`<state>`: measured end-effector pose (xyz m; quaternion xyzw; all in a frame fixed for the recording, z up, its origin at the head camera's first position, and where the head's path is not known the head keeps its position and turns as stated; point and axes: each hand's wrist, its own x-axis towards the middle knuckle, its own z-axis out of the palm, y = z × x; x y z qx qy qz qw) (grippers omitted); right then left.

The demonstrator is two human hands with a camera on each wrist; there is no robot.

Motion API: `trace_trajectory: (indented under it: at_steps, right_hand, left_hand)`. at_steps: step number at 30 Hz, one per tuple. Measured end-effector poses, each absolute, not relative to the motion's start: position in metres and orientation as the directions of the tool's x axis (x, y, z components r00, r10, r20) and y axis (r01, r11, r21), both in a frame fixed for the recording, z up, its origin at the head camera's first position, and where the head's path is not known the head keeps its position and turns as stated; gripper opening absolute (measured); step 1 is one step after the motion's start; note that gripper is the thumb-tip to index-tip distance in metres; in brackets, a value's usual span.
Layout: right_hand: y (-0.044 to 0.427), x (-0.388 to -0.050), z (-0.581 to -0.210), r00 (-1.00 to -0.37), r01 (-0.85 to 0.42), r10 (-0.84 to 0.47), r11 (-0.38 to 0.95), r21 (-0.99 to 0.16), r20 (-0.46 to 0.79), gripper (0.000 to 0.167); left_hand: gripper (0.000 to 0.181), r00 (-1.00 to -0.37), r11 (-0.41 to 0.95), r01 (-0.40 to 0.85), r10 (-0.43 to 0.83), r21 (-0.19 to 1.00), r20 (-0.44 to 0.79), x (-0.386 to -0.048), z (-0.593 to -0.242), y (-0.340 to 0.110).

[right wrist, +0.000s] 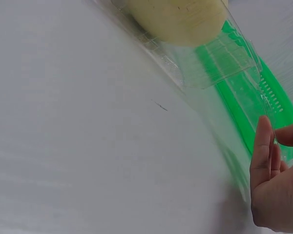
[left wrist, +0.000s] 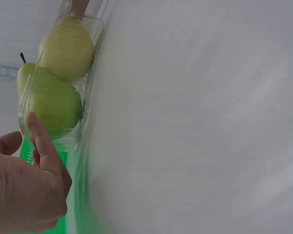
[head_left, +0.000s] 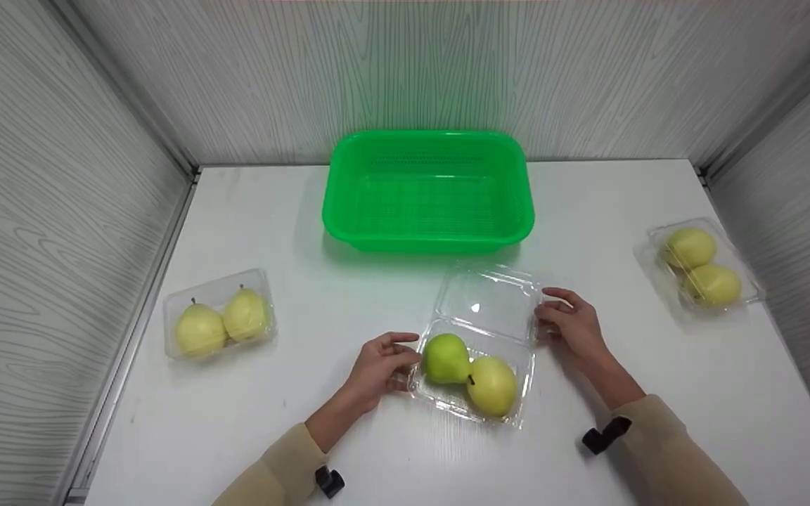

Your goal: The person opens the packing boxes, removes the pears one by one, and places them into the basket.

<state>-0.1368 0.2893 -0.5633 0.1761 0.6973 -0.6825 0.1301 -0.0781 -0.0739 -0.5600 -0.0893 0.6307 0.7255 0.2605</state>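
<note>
A clear plastic clamshell box (head_left: 528, 379) lies open on the table, its lid (head_left: 489, 302) folded back toward the basket. In its base sit a green pear (head_left: 446, 358) and a pale yellow pear (head_left: 492, 386), side by side. My left hand (head_left: 379, 365) is at the box's left side; in the left wrist view the straight index finger (left wrist: 45, 146) touches the clear wall, the thumb apart from it. With thumb and fingers, my right hand (head_left: 574, 325) pinches the lid's right edge, as the right wrist view also shows.
Behind the box stands a green plastic basket (head_left: 429, 242) with nothing in it. A closed clear box (head_left: 174, 316) with two yellow pears lies at the left. Another closed box (head_left: 746, 281) with two yellow pears is near the right table edge. Walls enclose the table's back and sides.
</note>
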Motion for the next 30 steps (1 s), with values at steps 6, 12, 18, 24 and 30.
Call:
trace_trajectory:
  at_steps: [6, 12, 18, 24, 30]
  right_hand:
    - [0.29, -0.147, -0.567, -0.915, 0.404, 0.025, 0.003, -0.915, -0.403, 0.055]
    - [0.288, -0.157, -0.568, -0.919, 0.394, 0.011, 0.016, -0.919, -0.394, 0.053]
    - [0.285, -0.164, -0.568, -0.924, 0.381, 0.001, 0.077, -0.921, -0.382, 0.054]
    - [0.282, -0.173, -0.568, -0.928, 0.369, -0.028, 0.09, -0.925, -0.372, 0.056]
    - [0.277, -0.182, -0.565, -0.932, 0.351, -0.031, 0.171, -0.921, -0.361, 0.053]
  left_hand:
    - [0.048, -0.839, -0.045, -0.494, 0.286, 0.868, -0.462, -0.086, -0.558, -0.072]
    - [0.051, -0.838, -0.044, -0.49, 0.299, 0.871, -0.456, -0.088, -0.561, -0.069]
    - [0.05, -0.836, -0.081, -0.503, 0.298, 0.86, -0.461, -0.084, -0.563, -0.066]
    - [0.049, -0.839, -0.134, -0.508, 0.301, 0.851, -0.453, -0.077, -0.565, -0.064]
    - [0.051, -0.849, -0.177, -0.499, 0.292, 0.848, -0.439, -0.071, -0.567, -0.062]
